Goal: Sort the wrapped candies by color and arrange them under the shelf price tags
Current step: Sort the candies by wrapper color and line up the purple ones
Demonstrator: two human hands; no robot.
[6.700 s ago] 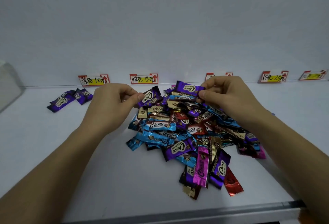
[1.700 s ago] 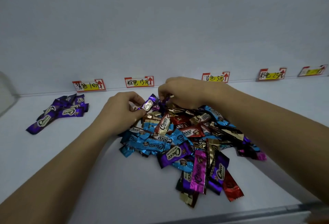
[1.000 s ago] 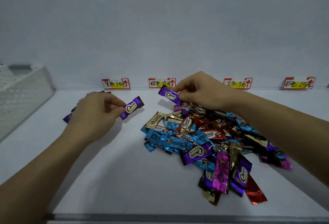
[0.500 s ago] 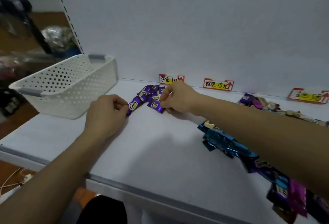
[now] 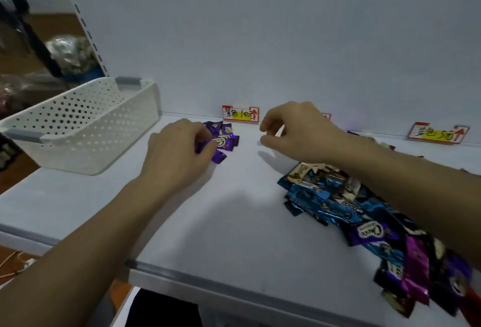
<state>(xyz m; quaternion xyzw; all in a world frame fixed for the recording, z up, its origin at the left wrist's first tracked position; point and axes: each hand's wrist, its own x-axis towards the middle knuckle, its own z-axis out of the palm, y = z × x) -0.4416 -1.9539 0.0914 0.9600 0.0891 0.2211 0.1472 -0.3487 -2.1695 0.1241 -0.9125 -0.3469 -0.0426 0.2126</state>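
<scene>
The left hand's fingers (image 5: 201, 132) are curled and pinched on a purple candy (image 5: 218, 157). One end of its wrapper pokes out past the fingertips, low over the shelf. The left hand (image 5: 177, 155) sits at the near edge of a small purple pile (image 5: 225, 137). That pile lies on the shelf directly below the first price tag (image 5: 240, 114), a red-edged card with a yellow strip on the back wall.

The right hand's fingers (image 5: 268, 122) are loosely bent. Forefinger and thumb stand apart with nothing between them. The right hand (image 5: 299, 131) hovers above the shelf (image 5: 234, 222), just right of the purple pile and in front of a second tag (image 5: 326, 116), which it mostly hides.

Below the right forearm spreads the mixed pile (image 5: 364, 212), well apart from the purple pile. It has blue wrappers at its left edge, with gold, purple, magenta and red ones among the rest. It runs toward the shelf's front right corner.

Further right on the back wall is a third tag (image 5: 438, 133).

A white perforated basket (image 5: 78, 123) stands at the shelf's left end.
</scene>
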